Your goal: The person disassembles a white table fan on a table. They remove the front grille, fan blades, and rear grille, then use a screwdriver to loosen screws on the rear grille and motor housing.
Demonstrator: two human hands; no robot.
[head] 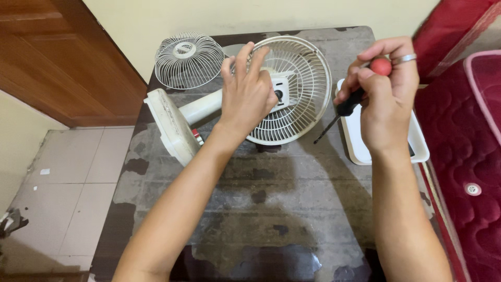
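A white table fan lies on its side on a worn dark table. Its rear wire guard faces me, and its base points left. My left hand rests on the guard and the motor housing, fingers spread over the wires. My right hand holds a screwdriver with a red and black handle. The screwdriver's tip hangs just right of the guard's rim, apart from it. A ring sits on one finger of that hand.
The detached front wire guard lies at the table's back left. A white tray sits at the right edge under my right hand. A dark red mattress borders the right side. A wooden door and tiled floor are on the left.
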